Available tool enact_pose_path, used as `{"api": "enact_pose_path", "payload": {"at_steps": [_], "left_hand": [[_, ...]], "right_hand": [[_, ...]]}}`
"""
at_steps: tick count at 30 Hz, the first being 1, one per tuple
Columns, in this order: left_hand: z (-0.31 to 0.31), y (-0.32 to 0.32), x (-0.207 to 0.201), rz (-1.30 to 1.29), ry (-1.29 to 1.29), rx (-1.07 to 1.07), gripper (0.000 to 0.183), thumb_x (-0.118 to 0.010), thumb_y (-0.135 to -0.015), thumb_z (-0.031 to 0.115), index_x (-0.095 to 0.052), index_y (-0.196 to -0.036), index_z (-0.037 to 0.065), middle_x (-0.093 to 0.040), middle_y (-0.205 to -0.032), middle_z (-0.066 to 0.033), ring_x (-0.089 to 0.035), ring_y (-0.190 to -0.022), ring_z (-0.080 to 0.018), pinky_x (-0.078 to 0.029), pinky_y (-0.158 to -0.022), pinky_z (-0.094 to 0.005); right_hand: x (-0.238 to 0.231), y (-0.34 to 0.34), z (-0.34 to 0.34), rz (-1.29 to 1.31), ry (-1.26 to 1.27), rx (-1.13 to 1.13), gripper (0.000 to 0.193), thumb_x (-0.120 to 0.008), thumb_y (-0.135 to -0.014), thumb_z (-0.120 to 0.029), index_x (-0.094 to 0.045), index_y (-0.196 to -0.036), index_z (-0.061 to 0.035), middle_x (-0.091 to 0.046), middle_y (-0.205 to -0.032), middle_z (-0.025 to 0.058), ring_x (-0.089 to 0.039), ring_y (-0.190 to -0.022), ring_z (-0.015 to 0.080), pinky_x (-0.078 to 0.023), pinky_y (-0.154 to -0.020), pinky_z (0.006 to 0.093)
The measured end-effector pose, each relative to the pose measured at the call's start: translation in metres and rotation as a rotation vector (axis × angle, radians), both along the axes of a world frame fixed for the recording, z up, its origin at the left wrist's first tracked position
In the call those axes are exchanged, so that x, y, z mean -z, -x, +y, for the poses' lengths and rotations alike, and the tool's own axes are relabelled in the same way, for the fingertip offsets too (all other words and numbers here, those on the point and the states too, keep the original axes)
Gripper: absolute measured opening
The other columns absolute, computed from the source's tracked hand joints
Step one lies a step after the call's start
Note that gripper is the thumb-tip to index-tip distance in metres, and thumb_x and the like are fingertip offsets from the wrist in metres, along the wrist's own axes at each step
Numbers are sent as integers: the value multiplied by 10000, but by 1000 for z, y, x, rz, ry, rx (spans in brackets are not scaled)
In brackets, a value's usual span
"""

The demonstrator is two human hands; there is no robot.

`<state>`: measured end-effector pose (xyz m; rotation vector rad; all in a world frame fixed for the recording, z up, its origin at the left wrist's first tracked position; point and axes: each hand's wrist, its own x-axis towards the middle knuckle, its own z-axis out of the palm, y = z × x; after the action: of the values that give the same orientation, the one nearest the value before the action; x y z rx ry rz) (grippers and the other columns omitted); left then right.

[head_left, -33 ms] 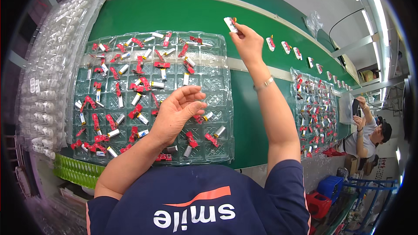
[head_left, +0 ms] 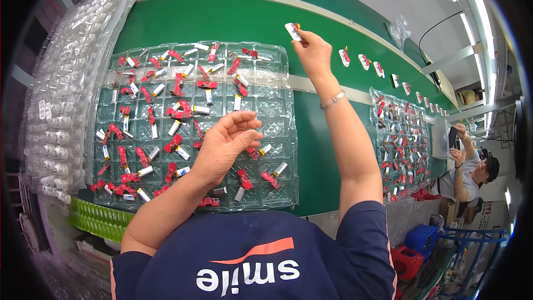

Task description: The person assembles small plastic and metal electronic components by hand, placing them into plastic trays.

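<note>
At the far side of the green bench, my right hand (head_left: 313,58) pinches a small white plastic piece (head_left: 291,30) with red and yellow parts on it. The piece touches or hovers just over the green surface; I cannot tell which. My left hand (head_left: 225,147) is over the right part of a see-through compartment tray (head_left: 282,114), palm turned inward, fingers loosely curved and apart from the thumb, with nothing visible in it. Red board-like pieces (head_left: 179,84) with silver battery-like cells (head_left: 237,102) lie in many of the tray's compartments.
Several similar white pieces (head_left: 363,61) form a row along the bench to the right. A second filled tray (head_left: 373,95) lies at right, with a co-worker (head_left: 471,171) beyond it. Stacked see-through trays (head_left: 72,78) stand at left, above a bright green tray (head_left: 100,219).
</note>
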<state>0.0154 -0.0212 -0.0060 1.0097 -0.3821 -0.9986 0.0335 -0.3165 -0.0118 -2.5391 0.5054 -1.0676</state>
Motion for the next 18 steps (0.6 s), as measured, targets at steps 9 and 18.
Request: {"api": "enact_pose_path", "payload": {"at_steps": [9,18], "left_hand": [[3,1,0,10,-12,-4,265,-529,-874,74,-484,-1127,7,-555,-1044,-104,-578,-872,-149,-499,-766,-275],[4,1,-3,40,-8,-19,233,-505,-877,50,-500,-1105,5,-567,-1008,-97,-580,-845,-140,-505,-754,-280]], "right_hand": [[25,-39,-10,385,-58,-29,195,-556,-774,-112,-672,-927,-77,-635,-861,169,-605,-835,337,-469,-811,395],[-15,116,-22,420,-67,78,237,-644,-760,-240,-655,-942,-88,-643,-870,129,-610,-760,254,-475,-706,330]]}}
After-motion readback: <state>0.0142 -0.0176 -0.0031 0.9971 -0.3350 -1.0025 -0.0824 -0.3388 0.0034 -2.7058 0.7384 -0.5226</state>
